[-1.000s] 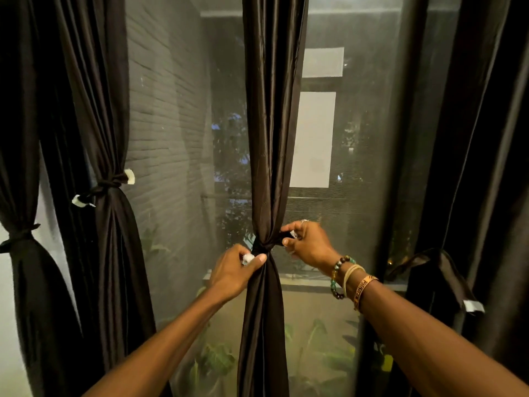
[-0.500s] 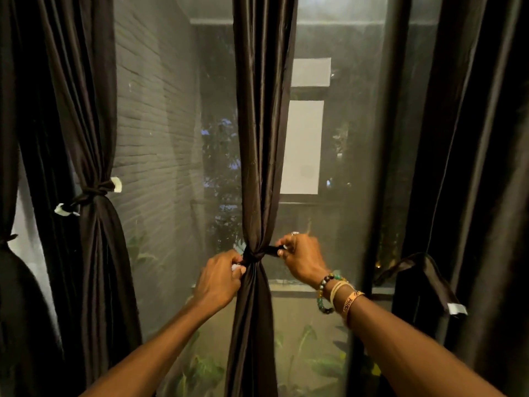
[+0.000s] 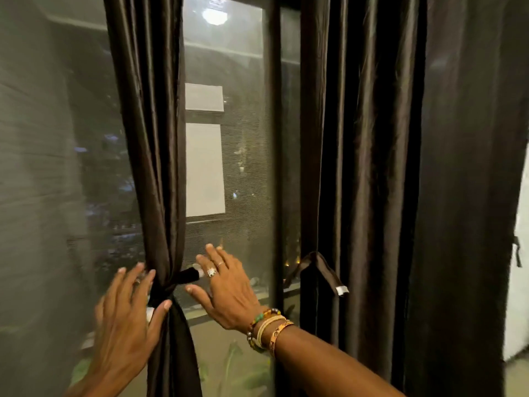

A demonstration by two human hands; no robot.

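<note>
Left hand (image 3: 126, 319): open wide, fingers straight and spread, holding nothing; its thumb tip lies over the curtain fold just under the tie, and its fingertips are at the curtain's left edge.
Right hand (image 3: 226, 293): also open wide and empty, palm toward the window, just right of the tie; whether it touches the tie's end I cannot tell.
Tie (image 3: 174, 285): wrapped round the curtain between the two hands, one dark end sticking out to the right.
Curtain (image 3: 154, 138): dark, hanging upright, gathered narrow at the tie.
Ring (image 3: 211, 272): on the right hand.
Bracelets (image 3: 266, 328): on the right wrist.
Window (image 3: 246, 167): behind the curtain.
Right curtain (image 3: 372, 167): hangs loose, well apart from the hands.
Loose tie (image 3: 317, 267): droops on the right curtain, a white tag (image 3: 342, 290) at its end.
</note>
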